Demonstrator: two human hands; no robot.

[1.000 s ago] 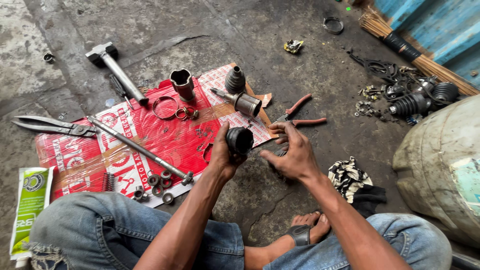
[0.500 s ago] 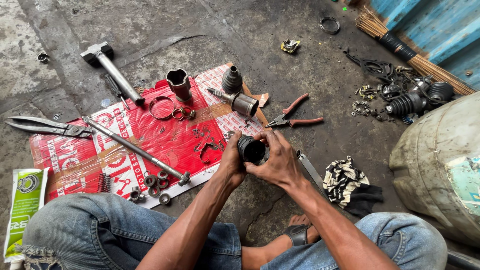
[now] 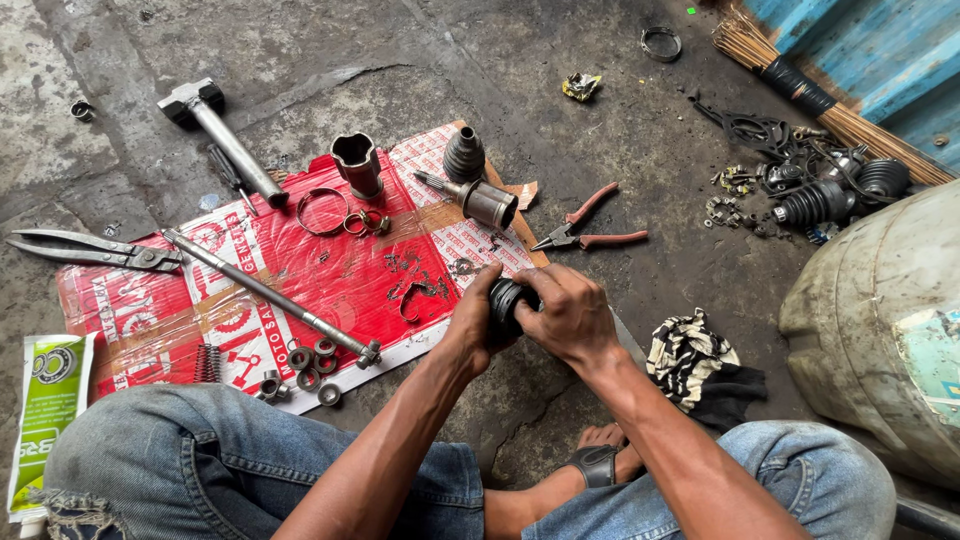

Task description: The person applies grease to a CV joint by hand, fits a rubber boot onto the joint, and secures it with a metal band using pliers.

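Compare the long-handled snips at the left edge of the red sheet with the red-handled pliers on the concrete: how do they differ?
The bare-metal long-handled snips are larger and all grey; the red-handled pliers are smaller, with red grips. The snips lie partly on the red printed sheet, handles nearly together; the pliers lie on bare concrete, handles spread. Neither is touched by a hand.

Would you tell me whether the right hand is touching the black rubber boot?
Touching: the head view shows the right hand wrapped over the black rubber boot.
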